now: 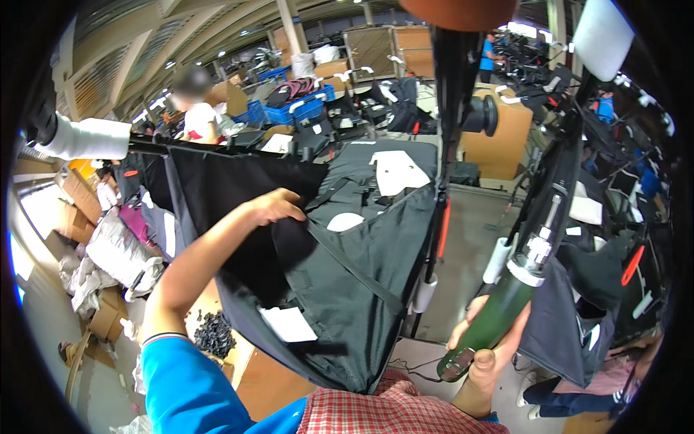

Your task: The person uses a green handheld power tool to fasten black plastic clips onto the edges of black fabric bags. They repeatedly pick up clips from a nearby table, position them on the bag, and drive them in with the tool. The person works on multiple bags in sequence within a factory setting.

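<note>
A black fabric seat (pixel 340 289), which looks like part of a stroller, hangs from a dark frame in front of me. My left hand (pixel 275 207) reaches across it, fingers curled on the fabric near the upper end of a black strap (pixel 354 267). A white paper label (pixel 289 324) lies in the lower fold. On the right, my right hand (pixel 483 372) is wrapped round a green electric screwdriver (pixel 488 325) with a clear and metal nose. Its tip points up beside a dark frame tube (pixel 553 173). A white-wrapped handle (pixel 90 139) sticks out at upper left.
Another black seat (pixel 557 318) stands close on the right. Small black parts (pixel 213 334) lie piled at lower left. Blue crates (pixel 293 108) and a cardboard box (pixel 499 137) stand beyond. A person in a white top (pixel 201 121) is at the far left.
</note>
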`<state>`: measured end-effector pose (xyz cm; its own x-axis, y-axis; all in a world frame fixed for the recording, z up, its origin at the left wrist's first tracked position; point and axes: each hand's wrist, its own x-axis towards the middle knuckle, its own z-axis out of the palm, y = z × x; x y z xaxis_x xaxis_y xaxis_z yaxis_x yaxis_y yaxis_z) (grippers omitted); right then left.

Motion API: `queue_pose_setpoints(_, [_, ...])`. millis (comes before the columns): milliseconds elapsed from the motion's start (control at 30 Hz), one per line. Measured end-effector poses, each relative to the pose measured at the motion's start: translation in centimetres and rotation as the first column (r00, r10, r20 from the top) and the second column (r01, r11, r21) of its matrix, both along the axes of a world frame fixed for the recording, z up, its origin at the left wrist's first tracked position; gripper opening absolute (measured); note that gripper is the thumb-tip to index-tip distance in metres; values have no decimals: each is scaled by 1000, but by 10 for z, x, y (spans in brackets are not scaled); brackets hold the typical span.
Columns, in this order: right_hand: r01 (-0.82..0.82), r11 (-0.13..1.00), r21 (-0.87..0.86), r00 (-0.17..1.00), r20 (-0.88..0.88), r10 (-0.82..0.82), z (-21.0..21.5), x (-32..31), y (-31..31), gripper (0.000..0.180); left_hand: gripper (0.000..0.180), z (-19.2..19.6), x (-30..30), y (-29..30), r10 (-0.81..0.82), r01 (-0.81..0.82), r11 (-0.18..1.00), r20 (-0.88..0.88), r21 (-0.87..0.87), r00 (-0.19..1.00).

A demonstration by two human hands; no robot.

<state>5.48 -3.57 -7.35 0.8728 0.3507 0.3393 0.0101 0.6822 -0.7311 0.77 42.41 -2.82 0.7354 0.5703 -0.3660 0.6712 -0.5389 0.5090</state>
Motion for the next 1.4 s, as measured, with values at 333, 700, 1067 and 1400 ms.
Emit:
queue_pose_setpoints(333, [-34,992,124,998,55,28,9,-9,-3,125,68,-26,-16,-11,-392,417,903,-198,102,898])
queue_pose_setpoints(700, [39,995,90,991,128,-51,8,-8,-21,123,29,192,23,-173,-457,376,889,464,260,759])
queue_pose_setpoints(1067, [82,982,-169,980,195,-48,27,16,-10,104,20,237,110,-283,-866,855,424,-142,300,480])
queue_pose_setpoints(1400, [32,998,-59,959,282,-14,106,51,55,59,42,236,88,-254,-926,952,303,244,34,287])
